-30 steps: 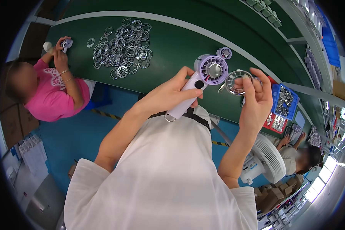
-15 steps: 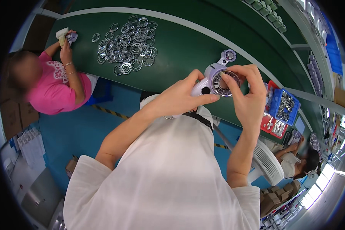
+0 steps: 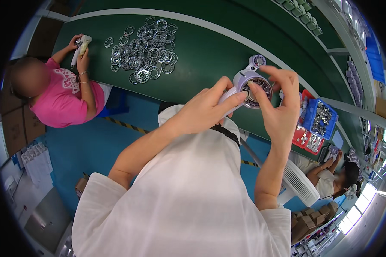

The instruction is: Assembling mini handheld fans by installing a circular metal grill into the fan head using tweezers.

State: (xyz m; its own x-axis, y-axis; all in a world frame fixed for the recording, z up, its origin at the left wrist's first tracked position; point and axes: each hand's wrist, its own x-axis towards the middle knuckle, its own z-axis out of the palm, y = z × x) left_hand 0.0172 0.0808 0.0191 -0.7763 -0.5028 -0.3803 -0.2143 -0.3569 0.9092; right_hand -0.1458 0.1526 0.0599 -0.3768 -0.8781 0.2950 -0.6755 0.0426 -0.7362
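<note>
A pale purple handheld fan (image 3: pixel 243 77) is above the green worktable, its round grille facing up and toward me. My left hand (image 3: pixel 203 105) is closed around its handle, with the thumb lying along the near side. Over the grille, my right hand (image 3: pixel 281 96) has its thumb tip on the fan's face. The other right fingers are spread and curved, with the index finger lifted off the rim. Just beyond lies a second purple fan (image 3: pixel 258 61), partly hidden by the held one. Left of my hands, shiny silver slotted rings (image 3: pixel 143 76) are piled on the table.
A blue bin (image 3: pixel 333 128) of small metal parts and red trays (image 3: pixel 301 138) stand to the right. A white fan (image 3: pixel 302 184) is below them. At left, a person in pink (image 3: pixel 68 103) handles a similar device; another person (image 3: pixel 328 182) works at far right.
My right index finger has lifted away from the fan's rim, while the thumb stays at its face. My left thumb has shifted up along the handle. The person in pink has turned their device.
</note>
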